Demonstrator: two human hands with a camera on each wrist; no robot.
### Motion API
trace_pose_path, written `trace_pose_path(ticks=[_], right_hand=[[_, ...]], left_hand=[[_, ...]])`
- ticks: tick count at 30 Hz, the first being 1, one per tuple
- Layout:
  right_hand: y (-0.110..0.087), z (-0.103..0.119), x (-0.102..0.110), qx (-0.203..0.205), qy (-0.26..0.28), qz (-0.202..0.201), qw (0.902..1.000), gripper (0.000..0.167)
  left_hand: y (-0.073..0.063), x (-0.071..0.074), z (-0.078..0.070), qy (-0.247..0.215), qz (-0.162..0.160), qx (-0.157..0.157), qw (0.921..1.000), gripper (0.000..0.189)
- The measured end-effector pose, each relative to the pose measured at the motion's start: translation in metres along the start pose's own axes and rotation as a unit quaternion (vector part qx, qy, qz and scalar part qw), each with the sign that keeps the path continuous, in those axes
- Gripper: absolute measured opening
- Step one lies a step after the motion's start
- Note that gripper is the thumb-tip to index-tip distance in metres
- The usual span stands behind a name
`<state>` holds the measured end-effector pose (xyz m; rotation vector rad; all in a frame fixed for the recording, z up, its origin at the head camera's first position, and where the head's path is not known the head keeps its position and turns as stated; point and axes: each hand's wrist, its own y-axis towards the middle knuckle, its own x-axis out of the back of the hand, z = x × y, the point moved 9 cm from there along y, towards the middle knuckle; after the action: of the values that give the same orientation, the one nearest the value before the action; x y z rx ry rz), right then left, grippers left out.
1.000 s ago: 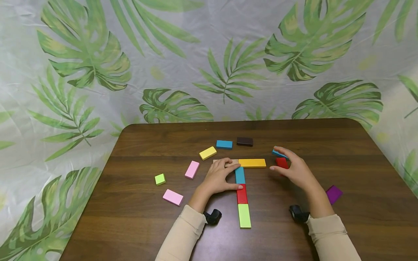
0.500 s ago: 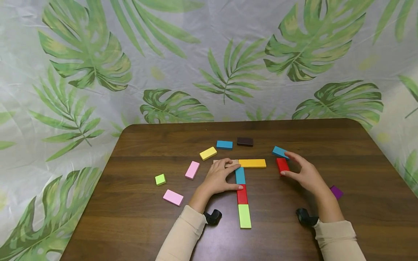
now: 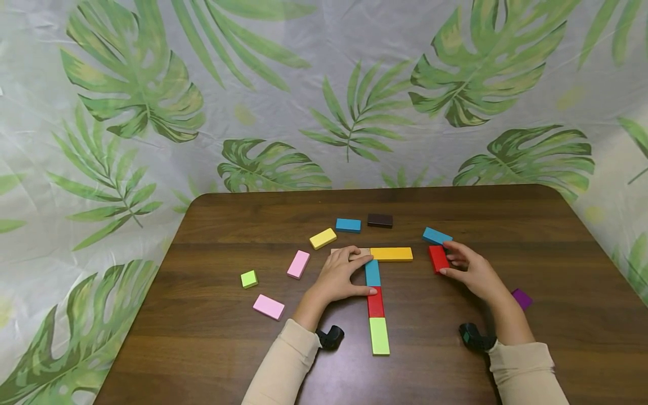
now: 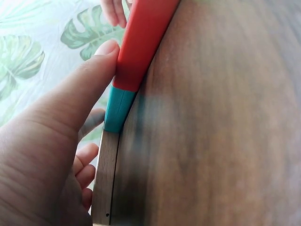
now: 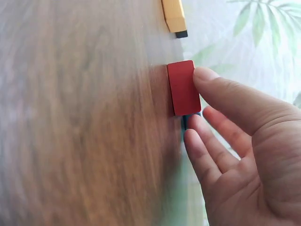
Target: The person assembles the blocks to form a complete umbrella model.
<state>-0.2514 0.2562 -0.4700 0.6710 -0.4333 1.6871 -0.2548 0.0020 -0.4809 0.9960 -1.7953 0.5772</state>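
My left hand (image 3: 335, 278) rests along a T of blocks. Its thumb touches the red block (image 3: 376, 306) of the stem, and its index finger reaches the teal block (image 3: 372, 274). The other fingers lie over the plain wooden block (image 3: 360, 254), partly hiding it. Over to the right, my right hand (image 3: 476, 273) is beside a loose red block (image 3: 438, 259). The right thumb (image 5: 211, 77) is right at that block's edge, while the index fingertip meets the end of a blue block (image 3: 435, 235) behind it. The remaining right fingers bend loosely, with nothing between them.
A yellow-orange block (image 3: 391, 254) forms the T's right arm, and a lime block (image 3: 379, 336) ends its stem. Pink (image 3: 269, 306), yellow (image 3: 323, 238) and dark brown (image 3: 379, 220) blocks lie around it on the table (image 3: 202, 349). A purple block (image 3: 521, 298) is partly behind the right arm.
My right hand has shifted right, uncovering the loose red and blue blocks, and its fingers have bent inward beside them. The left hand has stayed where it was.
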Motion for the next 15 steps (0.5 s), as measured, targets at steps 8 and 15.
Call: trace_pose_path(ticks=[8, 15], right_hand=[[0.0045, -0.0036, -0.004, -0.013, 0.006, 0.005, 0.9999, 0.063], [0.0079, -0.005, -0.0053, -0.008, 0.001, 0.005, 1.0, 0.063]], left_hand=[[0.0004, -0.0004, 0.0017, -0.002, -0.002, 0.002, 1.0, 0.076], [0.0009, -0.0009, 0.0014, -0.001, 0.001, 0.004, 1.0, 0.075]])
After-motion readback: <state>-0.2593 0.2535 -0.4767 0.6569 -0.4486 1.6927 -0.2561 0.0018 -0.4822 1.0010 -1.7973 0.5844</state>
